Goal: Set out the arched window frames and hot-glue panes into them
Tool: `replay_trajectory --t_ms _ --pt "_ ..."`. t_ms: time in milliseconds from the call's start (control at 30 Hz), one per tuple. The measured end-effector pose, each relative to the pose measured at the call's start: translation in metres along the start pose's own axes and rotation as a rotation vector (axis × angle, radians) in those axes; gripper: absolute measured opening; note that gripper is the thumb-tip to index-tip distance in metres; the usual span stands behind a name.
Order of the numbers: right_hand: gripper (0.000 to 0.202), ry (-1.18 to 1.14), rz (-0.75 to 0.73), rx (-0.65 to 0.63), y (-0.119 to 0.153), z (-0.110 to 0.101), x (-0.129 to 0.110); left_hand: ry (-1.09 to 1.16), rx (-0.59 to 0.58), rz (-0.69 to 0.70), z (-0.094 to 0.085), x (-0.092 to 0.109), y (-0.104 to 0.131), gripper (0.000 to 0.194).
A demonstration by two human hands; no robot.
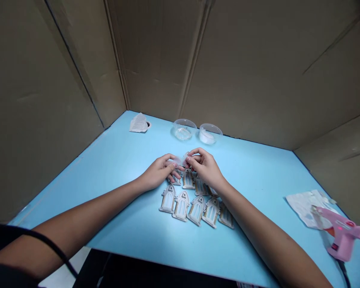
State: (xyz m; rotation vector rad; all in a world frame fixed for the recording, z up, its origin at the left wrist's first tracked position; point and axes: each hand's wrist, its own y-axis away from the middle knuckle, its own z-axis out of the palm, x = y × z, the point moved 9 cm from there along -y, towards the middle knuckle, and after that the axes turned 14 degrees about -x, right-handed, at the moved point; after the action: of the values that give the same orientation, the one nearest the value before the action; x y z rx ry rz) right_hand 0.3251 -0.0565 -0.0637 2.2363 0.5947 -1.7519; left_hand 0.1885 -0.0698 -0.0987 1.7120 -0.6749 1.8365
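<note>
My left hand pinches a thin, translucent whitish piece between thumb and fingers. Close beside it, my right hand has thumb and forefinger closed on a small pale piece, too small and blurred to name. The two pieces nearly meet; whether they touch I cannot tell. Just below the hands lie several arched window-shaped pieces with pale panes and brownish-grey frames, set in two rough rows. Some in the back row are partly hidden by my hands and right forearm.
Two clear round bowls stand at the back: the left bowl has clear pieces inside, the right bowl white ones. A pink glue gun with a cord rests at right by white paper. Another paper lies back left. Cardboard walls surround the blue table.
</note>
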Motion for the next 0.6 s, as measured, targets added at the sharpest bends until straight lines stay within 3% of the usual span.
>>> replay_trajectory --t_ms 100,233,367,467,600 --pt "0.027 -0.019 0.012 0.011 0.000 -0.009 -0.003 0.013 0.010 -0.004 -0.002 0.000 -0.001 0.041" --pt "0.035 0.010 -0.039 0.228 0.006 -0.055 -0.021 0.035 0.113 0.014 -0.016 0.002 0.000 0.034" --pt "0.038 0.017 -0.066 0.305 0.013 -0.087 -0.034 0.055 0.197 0.027 -0.029 0.003 0.002 0.026" --pt "0.037 0.029 -0.048 0.222 0.011 -0.078 -0.035 0.063 0.186 0.021 -0.027 0.003 0.001 0.026" --pt "0.026 0.066 -0.027 0.002 0.005 -0.030 -0.029 0.047 0.066 0.020 -0.011 0.005 0.000 0.031"
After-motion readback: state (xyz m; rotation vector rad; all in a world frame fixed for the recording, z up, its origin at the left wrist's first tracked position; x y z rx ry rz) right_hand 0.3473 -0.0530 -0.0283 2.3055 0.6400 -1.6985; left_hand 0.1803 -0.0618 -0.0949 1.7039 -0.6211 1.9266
